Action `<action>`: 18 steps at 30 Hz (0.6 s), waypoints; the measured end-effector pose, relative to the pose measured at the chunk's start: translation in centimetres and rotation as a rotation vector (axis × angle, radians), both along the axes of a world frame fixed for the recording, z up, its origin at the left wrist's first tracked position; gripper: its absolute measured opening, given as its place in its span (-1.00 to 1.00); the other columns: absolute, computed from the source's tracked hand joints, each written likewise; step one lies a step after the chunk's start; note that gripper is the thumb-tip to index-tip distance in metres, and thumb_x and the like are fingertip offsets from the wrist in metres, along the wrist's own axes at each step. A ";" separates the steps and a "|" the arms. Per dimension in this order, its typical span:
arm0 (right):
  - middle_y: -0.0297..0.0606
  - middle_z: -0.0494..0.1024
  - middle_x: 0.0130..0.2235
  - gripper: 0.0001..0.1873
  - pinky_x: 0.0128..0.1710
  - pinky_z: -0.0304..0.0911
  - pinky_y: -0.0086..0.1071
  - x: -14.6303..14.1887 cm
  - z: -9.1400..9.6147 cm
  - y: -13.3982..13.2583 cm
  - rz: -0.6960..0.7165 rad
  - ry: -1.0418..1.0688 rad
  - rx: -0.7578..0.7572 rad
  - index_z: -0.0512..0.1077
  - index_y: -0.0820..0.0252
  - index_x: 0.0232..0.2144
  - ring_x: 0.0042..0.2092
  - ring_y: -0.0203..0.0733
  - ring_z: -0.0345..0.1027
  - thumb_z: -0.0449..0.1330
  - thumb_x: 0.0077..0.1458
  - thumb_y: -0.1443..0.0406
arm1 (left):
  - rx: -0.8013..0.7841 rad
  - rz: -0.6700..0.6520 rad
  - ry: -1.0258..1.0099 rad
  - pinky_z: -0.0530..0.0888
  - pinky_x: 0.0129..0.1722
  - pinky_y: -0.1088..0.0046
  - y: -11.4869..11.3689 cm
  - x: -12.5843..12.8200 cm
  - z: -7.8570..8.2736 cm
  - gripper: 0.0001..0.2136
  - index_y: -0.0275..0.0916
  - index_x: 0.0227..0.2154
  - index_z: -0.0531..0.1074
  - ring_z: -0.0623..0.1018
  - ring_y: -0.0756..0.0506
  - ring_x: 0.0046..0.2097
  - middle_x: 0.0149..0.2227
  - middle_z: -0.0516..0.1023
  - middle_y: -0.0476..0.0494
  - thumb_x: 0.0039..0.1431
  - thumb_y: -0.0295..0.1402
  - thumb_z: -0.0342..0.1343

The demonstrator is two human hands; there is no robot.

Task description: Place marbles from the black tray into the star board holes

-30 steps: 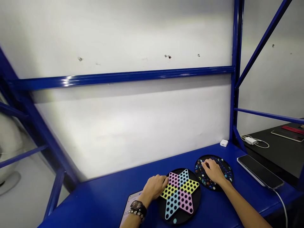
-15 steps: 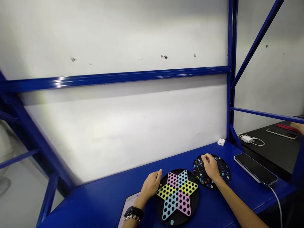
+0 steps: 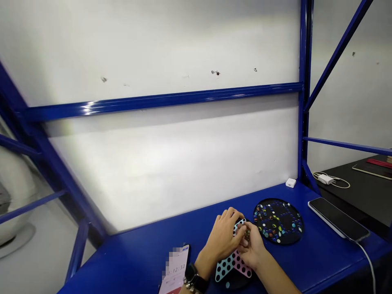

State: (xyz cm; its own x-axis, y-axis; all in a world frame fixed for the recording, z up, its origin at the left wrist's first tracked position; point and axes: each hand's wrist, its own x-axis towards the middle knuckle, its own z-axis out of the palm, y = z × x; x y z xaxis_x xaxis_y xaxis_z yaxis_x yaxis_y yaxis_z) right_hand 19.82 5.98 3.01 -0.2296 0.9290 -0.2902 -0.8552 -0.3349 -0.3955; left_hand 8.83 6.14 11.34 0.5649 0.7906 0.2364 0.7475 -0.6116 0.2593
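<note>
My left hand, palm down, arches over the Chinese checkers board, its fingers curved and its thumb apart from them, reaching to my right hand. My right hand is cupped beside it, fingers curled around a few small marbles. Both hands cover the middle and upper part of the star-patterned board, so only its lower light-blue and pink points and a bit of the top show. Right of the hands lies a round black tray with many colourful glass marbles scattered in it.
A phone showing a timer lies left of the board. A second phone with a cable lies at the right on the blue table. A small white case sits near the blue frame post; a white wall stands behind.
My right hand has moved left from the marble tray to the board, meeting my left hand. My left hand has moved right over the board, its fist loosened. The view shifted slightly.
</note>
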 end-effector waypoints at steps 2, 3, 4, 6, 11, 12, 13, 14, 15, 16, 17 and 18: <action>-0.43 0.31 -0.63 -0.71 -0.74 -0.28 -0.57 0.6 0.2 0.0 -0.045 0.079 -0.097 0.31 0.20 -0.53 -0.72 -0.51 -0.14 0.05 0.23 0.25 | -0.063 0.049 -0.022 0.41 -0.05 0.34 1.1 -2.4 -0.2 -0.71 -0.12 -0.14 0.48 0.53 -0.11 -0.06 -0.06 0.55 -0.07 0.30 -0.45 -0.14; -0.41 0.33 -0.62 -0.70 -0.74 -0.27 -0.57 0.8 0.4 -0.1 -0.068 0.097 -0.119 0.32 0.21 -0.53 -0.72 -0.50 -0.12 0.01 0.25 0.27 | -0.103 0.098 0.004 0.43 -0.06 0.37 1.7 -3.6 -0.4 -0.67 -0.14 -0.16 0.49 0.55 -0.10 -0.08 -0.09 0.56 -0.08 0.27 -0.51 -0.18; -0.40 0.34 -0.62 -0.68 -0.73 -0.26 -0.57 1.0 0.5 -0.1 -0.086 0.106 -0.131 0.32 0.21 -0.53 -0.72 -0.50 -0.11 -0.01 0.26 0.27 | -0.142 0.127 0.063 0.43 -0.04 0.38 2.4 -4.9 -0.6 -0.64 -0.16 -0.17 0.51 0.56 -0.10 -0.06 -0.09 0.57 -0.10 0.24 -0.54 -0.19; -0.39 0.35 -0.62 -0.67 -0.72 -0.26 -0.57 1.0 0.8 -0.3 -0.104 0.111 -0.140 0.31 0.21 -0.53 -0.71 -0.49 -0.10 0.00 0.26 0.26 | -0.225 0.181 0.232 0.45 -0.02 0.37 3.5 -7.0 -1.1 -0.63 -0.14 -0.10 0.54 0.57 -0.13 -0.02 -0.04 0.57 -0.10 0.20 -0.53 -0.11; -0.39 0.35 -0.62 -0.70 -0.71 -0.27 -0.55 0.8 0.8 -0.5 -0.100 0.099 -0.119 0.30 0.19 -0.54 -0.71 -0.49 -0.10 0.05 0.23 0.24 | -0.293 0.140 0.422 0.48 -0.06 0.37 4.9 -8.8 -2.0 -0.66 -0.06 -0.07 0.58 0.60 -0.17 -0.02 -0.05 0.61 -0.10 0.15 -0.45 0.04; -0.39 0.35 -0.62 -0.71 -0.71 -0.27 -0.55 0.8 0.8 -0.6 -0.099 0.097 -0.117 0.29 0.19 -0.54 -0.71 -0.49 -0.10 0.06 0.22 0.24 | -0.286 0.132 0.435 0.49 -0.08 0.37 5.0 -8.7 -2.0 -0.66 -0.05 -0.08 0.58 0.60 -0.18 -0.03 -0.06 0.61 -0.09 0.12 -0.45 0.07; -0.40 0.35 -0.62 -0.71 -0.70 -0.27 -0.55 0.8 0.8 -0.6 -0.100 0.094 -0.116 0.29 0.19 -0.54 -0.71 -0.49 -0.10 0.07 0.22 0.24 | -0.275 0.125 0.446 0.49 -0.09 0.38 5.1 -8.5 -2.0 -0.66 -0.05 -0.10 0.59 0.61 -0.18 -0.04 -0.07 0.62 -0.08 0.09 -0.46 0.09; -0.40 0.35 -0.62 -0.71 -0.70 -0.27 -0.55 0.8 0.8 -0.6 -0.102 0.093 -0.115 0.29 0.18 -0.54 -0.71 -0.49 -0.10 0.08 0.21 0.23 | -0.259 0.123 0.453 0.49 -0.11 0.38 5.2 -8.2 -2.0 -0.66 -0.05 -0.12 0.60 0.61 -0.19 -0.05 -0.08 0.63 -0.07 0.07 -0.47 0.10; -0.40 0.35 -0.62 -0.72 -0.70 -0.27 -0.55 0.8 0.7 -0.6 -0.105 0.092 -0.114 0.29 0.18 -0.54 -0.71 -0.49 -0.10 0.08 0.21 0.23 | -0.245 0.123 0.457 0.49 -0.11 0.38 5.3 -8.0 -2.0 -0.67 -0.05 -0.15 0.61 0.61 -0.19 -0.05 -0.10 0.64 -0.07 0.06 -0.48 0.11; -0.40 0.35 -0.62 -0.71 -0.70 -0.27 -0.55 0.8 0.7 -0.6 -0.109 0.090 -0.115 0.29 0.19 -0.54 -0.71 -0.49 -0.10 0.07 0.21 0.23 | -0.232 0.124 0.455 0.48 -0.12 0.38 5.4 -7.7 -2.1 -0.68 -0.06 -0.17 0.62 0.61 -0.20 -0.06 -0.12 0.65 -0.06 0.05 -0.48 0.11; -0.39 0.35 -0.62 -0.70 -0.70 -0.28 -0.56 0.8 0.7 -0.6 -0.113 0.089 -0.114 0.30 0.19 -0.54 -0.71 -0.49 -0.11 0.06 0.22 0.23 | -0.224 0.126 0.449 0.48 -0.13 0.38 5.5 -7.6 -2.1 -0.69 -0.07 -0.20 0.63 0.61 -0.20 -0.06 -0.13 0.66 -0.06 0.05 -0.49 0.11; -0.39 0.35 -0.62 -0.69 -0.70 -0.28 -0.56 0.8 0.7 -0.6 -0.116 0.088 -0.113 0.30 0.19 -0.54 -0.71 -0.49 -0.11 0.04 0.23 0.22 | -0.219 0.131 0.442 0.48 -0.14 0.39 5.6 -7.4 -2.2 -0.70 -0.08 -0.23 0.63 0.62 -0.19 -0.07 -0.14 0.66 -0.06 0.04 -0.49 0.10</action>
